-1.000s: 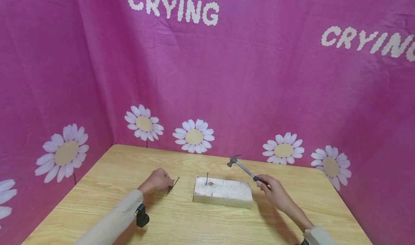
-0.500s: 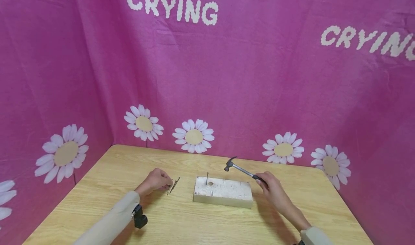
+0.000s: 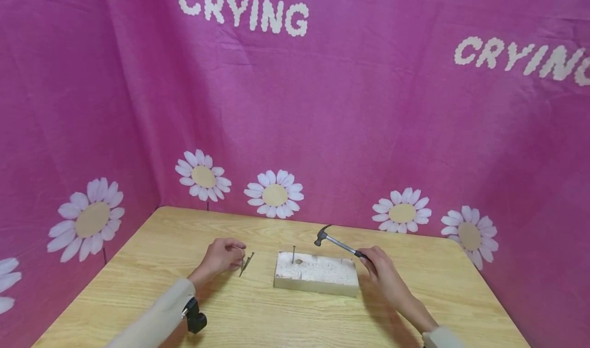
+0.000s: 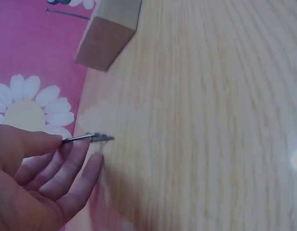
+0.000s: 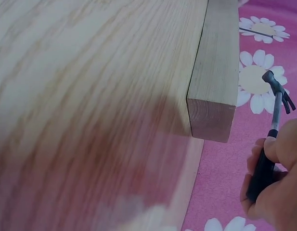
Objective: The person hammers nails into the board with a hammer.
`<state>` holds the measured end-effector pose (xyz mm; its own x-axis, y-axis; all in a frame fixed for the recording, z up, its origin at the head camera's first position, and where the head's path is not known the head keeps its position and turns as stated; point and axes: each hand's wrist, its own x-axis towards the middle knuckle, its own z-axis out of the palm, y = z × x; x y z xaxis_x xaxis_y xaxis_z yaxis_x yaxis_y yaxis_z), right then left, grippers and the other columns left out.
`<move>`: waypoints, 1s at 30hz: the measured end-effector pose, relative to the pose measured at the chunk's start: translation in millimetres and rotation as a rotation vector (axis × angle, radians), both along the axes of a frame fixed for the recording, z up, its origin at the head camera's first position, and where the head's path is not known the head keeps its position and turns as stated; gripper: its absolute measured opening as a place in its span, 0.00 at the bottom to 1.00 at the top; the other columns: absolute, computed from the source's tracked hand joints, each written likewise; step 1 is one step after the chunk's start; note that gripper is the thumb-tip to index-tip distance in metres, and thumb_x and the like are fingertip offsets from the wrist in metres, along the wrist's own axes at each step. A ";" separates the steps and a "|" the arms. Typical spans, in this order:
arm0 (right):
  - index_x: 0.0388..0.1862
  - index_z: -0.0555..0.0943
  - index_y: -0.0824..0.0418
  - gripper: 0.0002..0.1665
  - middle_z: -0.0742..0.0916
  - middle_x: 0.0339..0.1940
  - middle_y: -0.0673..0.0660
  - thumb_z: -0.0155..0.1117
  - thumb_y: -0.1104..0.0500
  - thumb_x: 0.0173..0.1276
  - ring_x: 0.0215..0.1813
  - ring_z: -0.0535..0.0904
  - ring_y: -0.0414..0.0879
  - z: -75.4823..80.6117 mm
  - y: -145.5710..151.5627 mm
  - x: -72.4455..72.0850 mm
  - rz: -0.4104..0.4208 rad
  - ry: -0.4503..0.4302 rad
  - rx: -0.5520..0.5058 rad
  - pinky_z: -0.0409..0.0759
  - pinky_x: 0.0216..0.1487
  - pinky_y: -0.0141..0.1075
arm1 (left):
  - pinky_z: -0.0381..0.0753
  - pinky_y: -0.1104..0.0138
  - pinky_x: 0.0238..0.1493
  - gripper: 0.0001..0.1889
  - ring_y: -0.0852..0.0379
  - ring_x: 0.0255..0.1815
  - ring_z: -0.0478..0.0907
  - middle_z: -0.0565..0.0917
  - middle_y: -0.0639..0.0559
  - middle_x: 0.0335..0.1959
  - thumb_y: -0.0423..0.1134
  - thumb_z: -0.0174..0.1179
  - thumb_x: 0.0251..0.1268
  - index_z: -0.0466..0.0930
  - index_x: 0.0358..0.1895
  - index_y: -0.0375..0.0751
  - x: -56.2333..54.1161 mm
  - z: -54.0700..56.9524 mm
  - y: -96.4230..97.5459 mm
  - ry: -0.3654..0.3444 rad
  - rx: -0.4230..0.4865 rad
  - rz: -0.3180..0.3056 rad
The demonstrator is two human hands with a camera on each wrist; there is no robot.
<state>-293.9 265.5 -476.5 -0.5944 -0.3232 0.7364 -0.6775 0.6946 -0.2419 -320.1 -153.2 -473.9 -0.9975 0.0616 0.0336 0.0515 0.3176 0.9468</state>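
My left hand is left of the wooden block, just above the table. In the left wrist view its thumb and fingers pinch a thin metal nail. Loose nails lie on the table right beside those fingertips. My right hand grips the black handle of a claw hammer, whose head is raised over the far side of the block. One nail stands upright in the block's top near its left end, beside a dark knot. The right wrist view shows fingers wrapped around the hammer handle.
The pale wooden table carries the block near its middle. A pink cloth with daisies and white letters hangs behind the table and along its sides. A black wrist camera is strapped to my left sleeve.
My left hand has drawn slightly back from the loose nails, its fingers lifting with a nail. The hammer head has moved left and a little lower. The block and standing nail stay put.
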 end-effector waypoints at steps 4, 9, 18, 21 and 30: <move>0.44 0.85 0.68 0.14 0.81 0.31 0.49 0.69 0.80 0.62 0.35 0.73 0.37 1.9 -0.7 0.7 0.004 -0.006 -0.016 0.77 0.33 0.33 | 0.90 0.60 0.39 0.10 0.49 0.35 0.89 0.89 0.38 0.38 0.27 0.63 0.71 0.85 0.50 0.23 -2.2 5.5 6.4 0.090 -0.017 0.025; 0.45 0.85 0.68 0.14 0.82 0.31 0.50 0.68 0.80 0.63 0.34 0.73 0.36 5.0 -0.7 1.9 0.010 -0.017 -0.031 0.76 0.32 0.32 | 0.89 0.58 0.46 0.11 0.47 0.38 0.90 0.90 0.38 0.38 0.27 0.64 0.72 0.85 0.51 0.23 -5.2 18.8 20.1 0.162 -0.016 -0.022; 0.44 0.85 0.68 0.13 0.81 0.30 0.50 0.68 0.79 0.64 0.33 0.69 0.33 9.8 1.7 3.7 0.016 -0.041 -0.039 0.72 0.30 0.29 | 0.90 0.56 0.44 0.06 0.45 0.41 0.89 0.89 0.37 0.40 0.30 0.64 0.74 0.83 0.45 0.29 -7.2 38.3 55.7 0.192 0.053 -0.068; 0.45 0.86 0.69 0.13 0.81 0.30 0.52 0.68 0.79 0.65 0.33 0.68 0.32 12.0 2.2 4.1 0.015 -0.047 -0.040 0.72 0.29 0.28 | 0.90 0.56 0.45 0.08 0.44 0.43 0.90 0.89 0.36 0.43 0.32 0.65 0.74 0.83 0.48 0.30 -9.9 41.4 64.7 0.210 0.104 -0.122; 0.47 0.86 0.70 0.13 0.80 0.30 0.51 0.67 0.79 0.65 0.32 0.67 0.32 17.7 3.5 6.3 -0.010 -0.058 -0.052 0.71 0.28 0.28 | 0.87 0.64 0.47 0.11 0.41 0.45 0.88 0.90 0.39 0.43 0.35 0.65 0.75 0.84 0.53 0.32 -12.1 47.8 94.8 0.309 0.137 -0.244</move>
<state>-287.6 269.0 -458.8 -0.6395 -0.2792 0.7163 -0.6544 0.6866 -0.3167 -332.2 -58.3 -426.2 -0.8958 0.2691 0.3539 0.3984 0.1328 0.9075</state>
